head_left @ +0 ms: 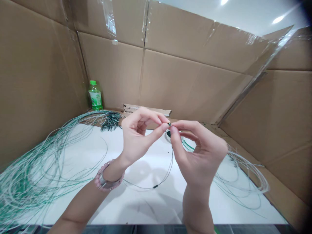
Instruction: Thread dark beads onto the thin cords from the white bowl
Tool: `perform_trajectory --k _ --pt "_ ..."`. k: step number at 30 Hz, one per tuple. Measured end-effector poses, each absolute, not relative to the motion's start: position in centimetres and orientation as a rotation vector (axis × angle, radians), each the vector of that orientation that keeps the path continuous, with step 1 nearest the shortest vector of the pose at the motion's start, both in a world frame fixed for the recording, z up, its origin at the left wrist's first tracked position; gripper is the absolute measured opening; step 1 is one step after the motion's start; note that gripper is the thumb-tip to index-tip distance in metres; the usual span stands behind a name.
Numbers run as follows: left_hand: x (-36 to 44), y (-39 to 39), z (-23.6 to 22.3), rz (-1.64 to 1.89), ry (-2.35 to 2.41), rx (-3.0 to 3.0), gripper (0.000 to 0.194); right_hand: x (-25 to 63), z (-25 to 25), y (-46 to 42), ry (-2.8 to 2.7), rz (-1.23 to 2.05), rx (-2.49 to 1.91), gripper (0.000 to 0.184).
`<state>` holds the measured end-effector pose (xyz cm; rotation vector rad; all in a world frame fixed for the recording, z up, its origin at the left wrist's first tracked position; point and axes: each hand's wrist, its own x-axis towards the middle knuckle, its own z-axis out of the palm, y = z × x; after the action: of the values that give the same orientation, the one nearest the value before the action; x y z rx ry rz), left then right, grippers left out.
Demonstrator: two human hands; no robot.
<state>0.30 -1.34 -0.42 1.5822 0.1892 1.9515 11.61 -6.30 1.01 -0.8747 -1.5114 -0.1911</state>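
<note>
Left hand (137,139) and right hand (200,149) narrowly grip a tiny dark fitting (169,124); bottle label (95,96) unreadable.

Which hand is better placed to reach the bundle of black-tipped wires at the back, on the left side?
Probably the left hand: the bundle of thin green wires with black tips lies just beyond it. The right hand is farther away, across the small dark piece that both hands pinch.

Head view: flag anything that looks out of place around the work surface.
A torn cardboard strip lies askew at the foot of the back wall, breaking that wall's otherwise flat, straight lower edge.
</note>
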Motion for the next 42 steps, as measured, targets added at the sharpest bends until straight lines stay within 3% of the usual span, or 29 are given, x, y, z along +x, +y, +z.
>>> perform_trajectory --k 14,23,32,42 --pt "-0.1 -0.6 -0.8 2.03 0.121 1.78 0.016 12.0 1.2 -6.5 -1.543 -0.127 -0.906 0.01" --pt "-0.7 0.2 -1.0 2.078 0.058 1.959 0.024 12.3 1.4 -6.5 -1.637 -0.394 -0.913 0.012" --pt "-1.1 -0.3 -0.5 1.923 0.118 1.829 0.028 12.5 0.7 -6.1 -1.559 -0.273 -0.786 0.026" --pt "-1.9 -1.0 -0.1 1.927 0.35 2.004 0.022 12.5 0.6 -5.8 -1.561 -0.187 -0.793 0.025"
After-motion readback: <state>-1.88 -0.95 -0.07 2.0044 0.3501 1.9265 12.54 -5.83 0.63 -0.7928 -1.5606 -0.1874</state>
